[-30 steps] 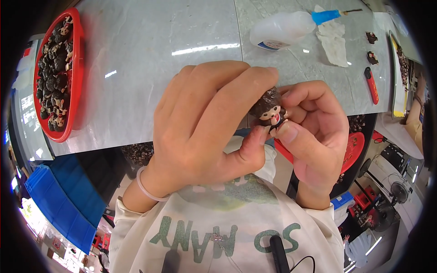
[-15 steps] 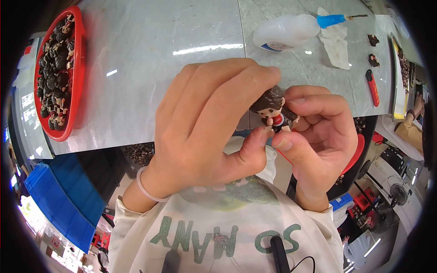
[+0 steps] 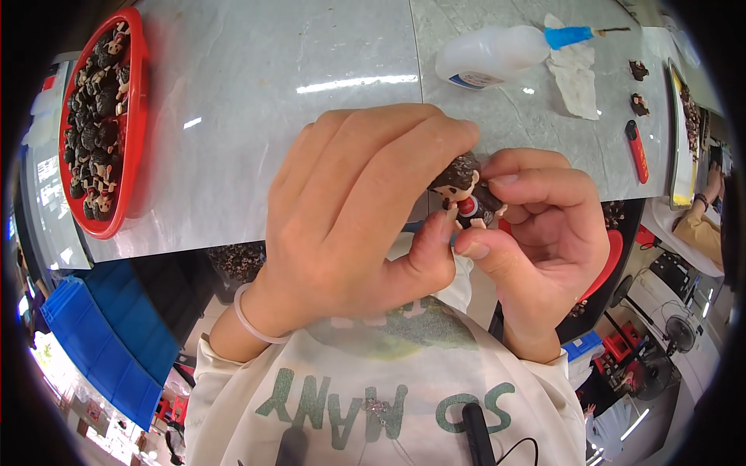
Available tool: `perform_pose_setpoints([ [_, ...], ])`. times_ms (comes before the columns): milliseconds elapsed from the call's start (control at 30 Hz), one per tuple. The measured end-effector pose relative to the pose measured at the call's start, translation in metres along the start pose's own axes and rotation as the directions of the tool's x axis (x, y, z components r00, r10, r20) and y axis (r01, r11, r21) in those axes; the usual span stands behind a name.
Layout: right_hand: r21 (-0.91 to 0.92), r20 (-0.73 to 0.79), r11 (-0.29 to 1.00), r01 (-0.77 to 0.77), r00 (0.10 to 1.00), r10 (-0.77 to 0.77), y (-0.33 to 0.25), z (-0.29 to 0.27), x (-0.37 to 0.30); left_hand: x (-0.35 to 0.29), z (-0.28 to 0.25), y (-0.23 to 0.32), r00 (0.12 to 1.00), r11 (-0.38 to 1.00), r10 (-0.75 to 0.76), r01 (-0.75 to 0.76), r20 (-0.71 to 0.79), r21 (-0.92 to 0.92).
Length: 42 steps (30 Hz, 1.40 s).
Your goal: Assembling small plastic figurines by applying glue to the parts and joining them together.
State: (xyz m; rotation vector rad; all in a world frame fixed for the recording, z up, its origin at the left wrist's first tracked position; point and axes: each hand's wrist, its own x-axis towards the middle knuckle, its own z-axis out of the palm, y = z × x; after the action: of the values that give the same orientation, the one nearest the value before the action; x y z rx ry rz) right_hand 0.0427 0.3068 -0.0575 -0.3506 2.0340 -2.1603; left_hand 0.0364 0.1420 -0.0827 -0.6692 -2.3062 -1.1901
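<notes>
The left hand (image 3: 342, 206) pinches the figure (image 3: 469, 203), its body slanting rightward toward the curled right hand (image 3: 553, 233), whose grip is unclear.

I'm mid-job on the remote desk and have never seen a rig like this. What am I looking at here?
No robot here: these are a person's two bare hands. One wide fisheye camera, worn on the head, looks down, so straight edges bend near the rim; picture left is the person's left.

The left hand holds a small figurine by its head. The right hand is at its body; whether it grips is hard to tell.

On the grey table, a red tray of similar figurines stands at left. At right lie a white bottle with a blue tip, a tissue, two brown pieces and a red tool.
</notes>
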Motion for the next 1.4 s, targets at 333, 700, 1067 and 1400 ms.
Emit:
perform_pose_setpoints([
  [333, -0.331, 0.050, 0.896, 0.295, 0.954, -0.295, 0.002, -0.004, 0.002, 0.004, -0.007, 0.010, 0.955, 0.864, -0.280, 0.294, 0.096, -0.408],
  [700, -0.487, 0.215, 0.684, 0.543, 0.834, -0.508, 0.012, 0.001, 0.011, 0.007, -0.015, -0.002, 0.959, 0.881, -0.174, 0.254, 0.225, -0.399],
  [1067, -0.580, 0.065, 0.709, 0.402, 0.890, -0.451, 0.017, -0.006, 0.006, 0.004, -0.058, 0.008, 0.925, 0.761, -0.357, 0.370, 0.132, -0.533],
  [1400, -0.657, 0.065, 0.656, 0.370, 0.895, -0.440, 0.022, -0.003, 0.005, 0.000, -0.162, -0.018, 0.868, 0.682, -0.494, 0.421, -0.048, 0.598],
])
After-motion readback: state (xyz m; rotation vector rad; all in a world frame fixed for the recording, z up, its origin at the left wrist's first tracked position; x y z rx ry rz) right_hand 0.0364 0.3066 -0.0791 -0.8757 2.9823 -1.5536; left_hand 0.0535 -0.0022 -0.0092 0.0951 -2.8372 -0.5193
